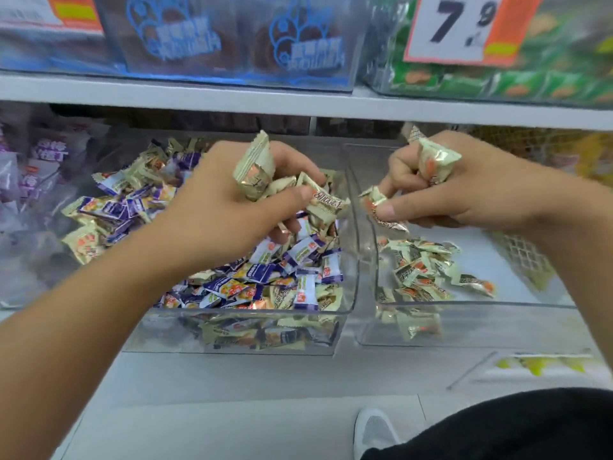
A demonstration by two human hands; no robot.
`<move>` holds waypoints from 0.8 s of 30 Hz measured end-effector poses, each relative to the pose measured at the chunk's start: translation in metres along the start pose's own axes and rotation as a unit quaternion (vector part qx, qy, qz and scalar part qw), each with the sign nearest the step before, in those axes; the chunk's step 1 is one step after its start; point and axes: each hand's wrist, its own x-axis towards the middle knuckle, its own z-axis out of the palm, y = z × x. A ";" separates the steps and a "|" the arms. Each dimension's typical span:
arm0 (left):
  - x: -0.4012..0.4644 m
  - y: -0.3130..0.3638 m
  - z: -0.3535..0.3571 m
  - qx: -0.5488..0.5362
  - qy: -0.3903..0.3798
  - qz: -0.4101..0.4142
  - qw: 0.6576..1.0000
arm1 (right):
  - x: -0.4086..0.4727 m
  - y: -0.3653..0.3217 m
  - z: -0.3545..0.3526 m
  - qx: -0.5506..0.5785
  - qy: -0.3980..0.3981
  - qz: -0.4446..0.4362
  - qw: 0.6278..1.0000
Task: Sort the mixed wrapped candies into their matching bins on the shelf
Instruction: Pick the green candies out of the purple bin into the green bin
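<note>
A clear bin (232,340) in the middle holds mixed candies (265,280), cream-wrapped and purple-and-white ones together. My left hand (232,207) hovers over it and grips a bunch of cream candies (255,171). To its right stands a second clear bin (464,327) with only cream candies (421,273) on its white floor. My right hand (464,190) is above that bin's left side. It holds one cream candy (434,161) in its curled fingers and pinches another (378,207) between thumb and finger.
The bins stand on a grey shelf (232,376). A shelf board (298,104) runs close above them, with blue and green packs and a 7.9 price tag (454,24). Purple bags (39,167) fill the left bin. My shoe (374,429) shows below.
</note>
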 end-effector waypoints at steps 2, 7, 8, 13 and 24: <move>0.011 0.009 0.020 0.036 -0.008 0.035 0.999 | -0.010 0.027 -0.013 0.050 0.010 0.082 0.995; 0.046 0.043 0.071 0.171 -0.079 0.108 0.976 | -0.026 0.082 -0.036 0.119 0.069 0.246 0.960; 0.055 0.047 0.081 0.191 -0.101 0.099 0.971 | -0.028 0.088 -0.040 0.127 0.080 0.267 0.952; 0.096 0.044 0.116 0.228 -0.235 -0.024 0.945 | -0.036 0.104 -0.051 0.143 0.114 0.327 0.927; 0.109 0.029 0.136 0.180 -0.259 -0.133 0.940 | -0.033 0.108 -0.058 0.202 0.130 0.332 0.912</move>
